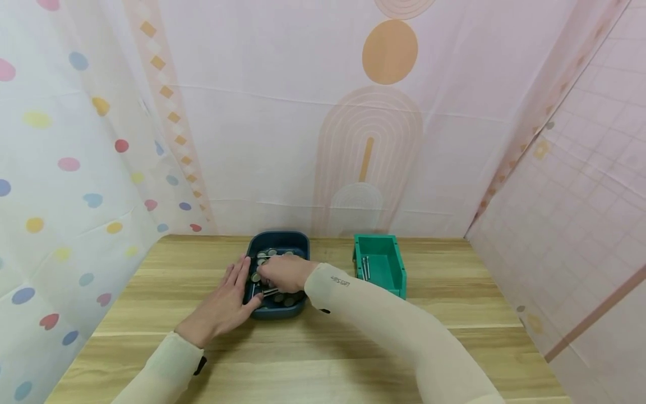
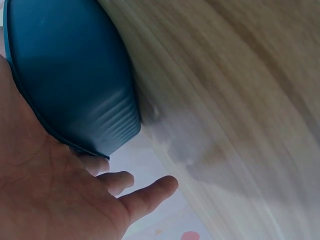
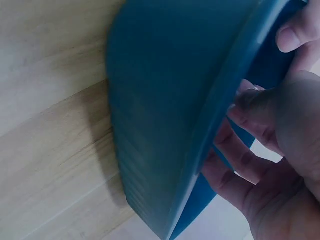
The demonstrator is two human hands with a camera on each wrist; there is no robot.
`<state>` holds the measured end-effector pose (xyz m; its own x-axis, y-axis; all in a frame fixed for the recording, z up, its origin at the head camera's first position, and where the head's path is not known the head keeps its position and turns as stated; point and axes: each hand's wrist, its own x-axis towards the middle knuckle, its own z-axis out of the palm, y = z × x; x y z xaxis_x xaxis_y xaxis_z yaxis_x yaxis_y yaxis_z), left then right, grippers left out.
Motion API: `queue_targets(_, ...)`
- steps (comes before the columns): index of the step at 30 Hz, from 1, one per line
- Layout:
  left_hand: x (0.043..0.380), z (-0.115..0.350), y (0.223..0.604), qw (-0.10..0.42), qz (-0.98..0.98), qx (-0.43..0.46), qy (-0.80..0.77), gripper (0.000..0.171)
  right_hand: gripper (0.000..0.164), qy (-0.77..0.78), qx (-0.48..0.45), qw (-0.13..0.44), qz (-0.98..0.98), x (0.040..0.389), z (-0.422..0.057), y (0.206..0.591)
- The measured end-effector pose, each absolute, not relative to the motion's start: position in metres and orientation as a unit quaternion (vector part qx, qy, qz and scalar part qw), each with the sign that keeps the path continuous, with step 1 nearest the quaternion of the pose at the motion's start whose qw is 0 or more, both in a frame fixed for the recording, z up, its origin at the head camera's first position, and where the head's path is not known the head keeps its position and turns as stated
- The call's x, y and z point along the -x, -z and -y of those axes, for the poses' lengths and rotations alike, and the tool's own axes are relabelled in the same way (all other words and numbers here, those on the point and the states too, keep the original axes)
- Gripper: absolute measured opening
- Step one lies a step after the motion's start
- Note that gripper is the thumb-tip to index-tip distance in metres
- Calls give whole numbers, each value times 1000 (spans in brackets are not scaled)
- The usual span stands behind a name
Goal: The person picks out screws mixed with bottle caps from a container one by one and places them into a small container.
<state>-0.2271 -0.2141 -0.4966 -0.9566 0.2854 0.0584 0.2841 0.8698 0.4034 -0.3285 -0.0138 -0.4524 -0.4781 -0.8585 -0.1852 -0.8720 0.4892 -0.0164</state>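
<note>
A dark blue tray [image 1: 278, 314] stands on the table, holding several round silvery discs [image 1: 256, 278] and some long metal bolts [image 1: 270, 292]. Against its left rim rests my left hand [image 1: 222, 306], fingers straight and thumb reaching over the front left part. The left wrist view shows the tray's outer wall [image 2: 70, 65] beside the palm. My right hand [image 1: 287, 273] reaches over the right rim into the tray, its fingers bent down among the contents. In the right wrist view, thumb and forefinger come close together behind the rim; I cannot tell whether something is between them.
To the right stands a green open-front bin [image 1: 388, 266] with a few long bolts [image 1: 365, 268] lying at its left side. The wooden table [image 1: 323, 359] ends at patterned cloth [image 1: 262, 140] hanging behind and on both sides.
</note>
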Motion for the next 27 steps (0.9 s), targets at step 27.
queue_targets(27,226,208,498,-1,-968,-144,-204,99,27,166,471,90,-862,315,-26,442)
